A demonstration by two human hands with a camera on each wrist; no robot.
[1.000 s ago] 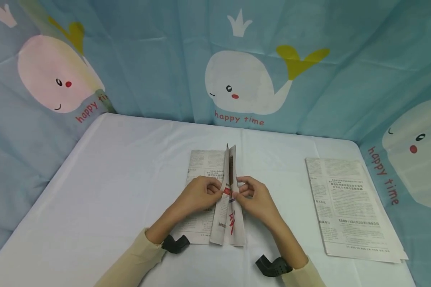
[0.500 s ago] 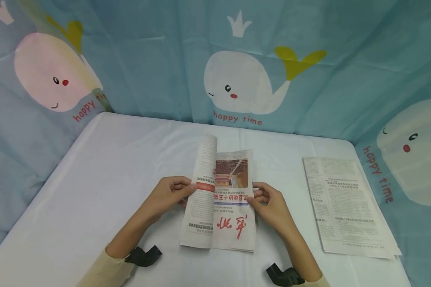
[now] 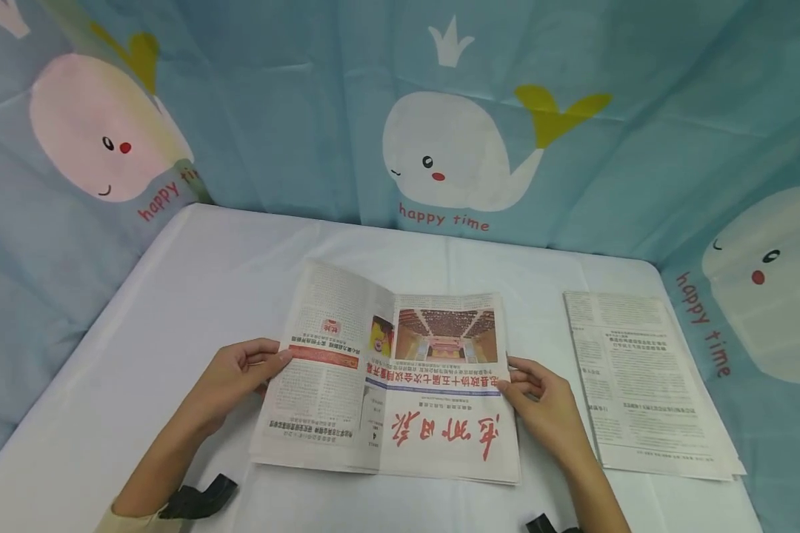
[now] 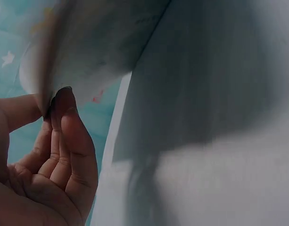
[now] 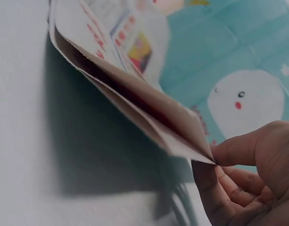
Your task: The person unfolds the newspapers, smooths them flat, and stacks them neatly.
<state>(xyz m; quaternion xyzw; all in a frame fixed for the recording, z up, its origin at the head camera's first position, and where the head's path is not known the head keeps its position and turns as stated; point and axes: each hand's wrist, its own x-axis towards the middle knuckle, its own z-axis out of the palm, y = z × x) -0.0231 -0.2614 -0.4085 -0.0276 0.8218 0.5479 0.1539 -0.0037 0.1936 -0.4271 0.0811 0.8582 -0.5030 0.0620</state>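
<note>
A newspaper with red characters and a photo of a hall lies unfolded at the middle of the table, its print upside down in the head view. My left hand pinches its left edge between thumb and fingers; in the left wrist view this left hand holds the sheet raised off the table. At the opposite edge my right hand pinches the paper. The right wrist view shows the right hand gripping a corner of several folded layers, lifted above the cloth. A crease runs down the middle.
A stack of folded newspapers lies at the right on the white-covered table. Behind and at the sides hangs a blue curtain with whale prints. Black wrist mounts sit on the forearms.
The narrow folded newspaper has been opened out into a wide spread. My left hand has moved left with its edge, and my right hand has moved right with the other.
</note>
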